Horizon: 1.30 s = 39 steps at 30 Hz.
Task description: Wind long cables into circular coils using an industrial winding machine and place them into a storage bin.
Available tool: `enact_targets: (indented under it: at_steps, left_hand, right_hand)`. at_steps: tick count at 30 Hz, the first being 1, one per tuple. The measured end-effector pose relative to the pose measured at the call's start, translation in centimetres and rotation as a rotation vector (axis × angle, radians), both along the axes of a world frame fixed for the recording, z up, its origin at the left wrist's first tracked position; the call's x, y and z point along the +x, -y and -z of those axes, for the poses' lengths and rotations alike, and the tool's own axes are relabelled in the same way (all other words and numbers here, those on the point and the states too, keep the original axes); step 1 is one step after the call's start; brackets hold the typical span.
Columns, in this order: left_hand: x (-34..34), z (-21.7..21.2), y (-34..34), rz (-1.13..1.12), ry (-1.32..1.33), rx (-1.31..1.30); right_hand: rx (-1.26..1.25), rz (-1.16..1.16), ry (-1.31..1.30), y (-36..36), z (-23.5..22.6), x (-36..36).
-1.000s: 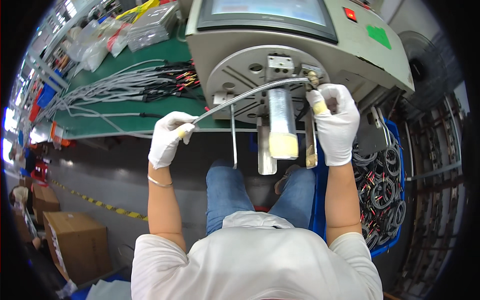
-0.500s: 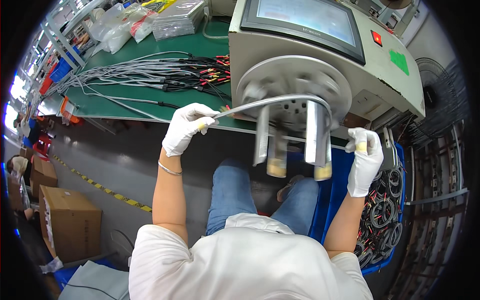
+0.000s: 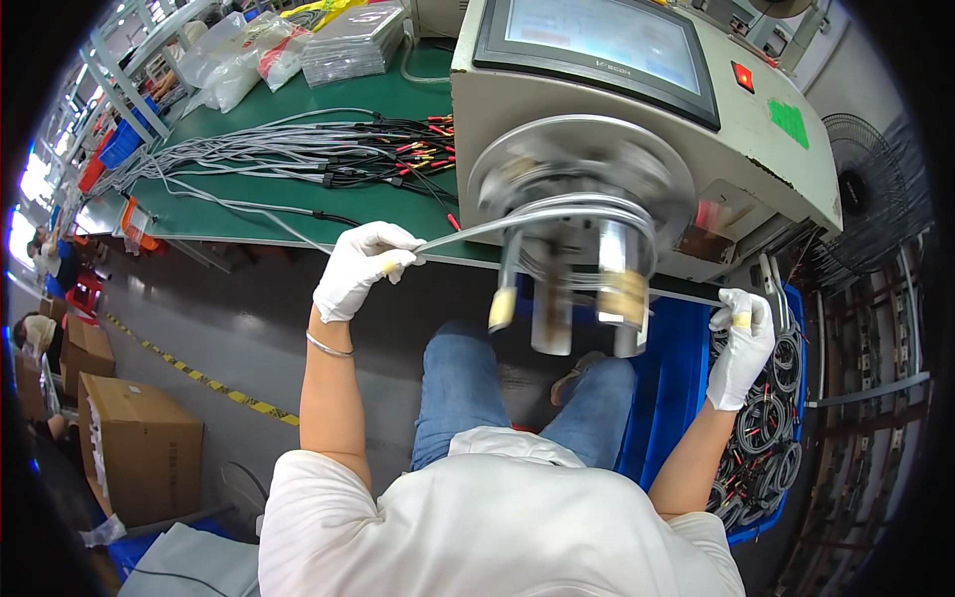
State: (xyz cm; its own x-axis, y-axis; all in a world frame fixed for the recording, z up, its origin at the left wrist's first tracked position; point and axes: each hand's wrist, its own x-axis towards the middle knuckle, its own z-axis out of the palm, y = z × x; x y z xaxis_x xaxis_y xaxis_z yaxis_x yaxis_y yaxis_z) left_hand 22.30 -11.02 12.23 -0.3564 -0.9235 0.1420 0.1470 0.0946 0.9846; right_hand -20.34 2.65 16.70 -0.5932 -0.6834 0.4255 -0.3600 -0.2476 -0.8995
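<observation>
In a closed pinch, my left hand (image 3: 360,269), in a white glove, holds a grey cable (image 3: 468,235). From those fingers the cable runs rightward onto a winding head whose round metal plate (image 3: 662,164) and upright metal posts (image 3: 552,308) are blurred by motion. Several loops of the cable lie around the posts. My right hand (image 3: 744,348), also gloved, is to the right of the posts, above a blue bin. Its fingers are curled together; whatever they may hold is hidden.
Behind the winding head stands a machine housing (image 3: 796,159) with a screen (image 3: 607,45). Grey cables with red and yellow plugs (image 3: 408,159) lie on the green table (image 3: 288,204). Coiled cables (image 3: 764,423) fill a blue bin (image 3: 796,398) at right. A fan (image 3: 865,189) stands beyond.
The winding head has turned, and more cable loops lie around its posts. My left hand has shifted slightly left and down with the cable; my right hand has moved right and down.
</observation>
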Motion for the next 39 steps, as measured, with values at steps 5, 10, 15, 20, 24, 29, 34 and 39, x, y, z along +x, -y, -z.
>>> enact_targets:
  at_steps: [5,10,15,20,24,29,34,39]
  left_hand:
    - [-0.3,-0.5,-0.1,0.065,0.012,0.012]
    - [-0.6,-1.0,-0.2,0.07,-0.003,0.017]
    - [-0.9,-1.7,-0.6,0.146,0.041,0.018]
    - [-1.5,-2.4,-1.4,0.096,0.062,0.034]
    - [-1.8,-3.1,-1.8,0.104,0.057,0.041]
    - [-2.7,-4.0,-2.2,0.115,0.029,-0.043]
    - [-3.6,-4.7,-2.5,0.102,0.023,-0.059]
    - [-4.9,-6.0,-2.9,0.114,0.026,-0.108]
  right_hand:
    - [0.01,0.017,0.007,-0.5,0.2,-0.5]
    - [-0.018,0.028,0.024,-0.8,0.4,-1.1]
    - [-0.021,0.036,0.051,-1.0,0.6,-1.3]
    - [-0.026,0.031,0.036,-1.1,0.6,-1.3]
    - [-0.026,0.029,0.055,-1.2,0.7,-1.5]
    - [-0.013,0.011,0.05,-1.2,0.9,-1.6]
    - [0.001,-0.007,0.03,-1.2,0.6,-1.2]
    - [0.027,-0.113,0.016,-0.4,-1.1,0.4]
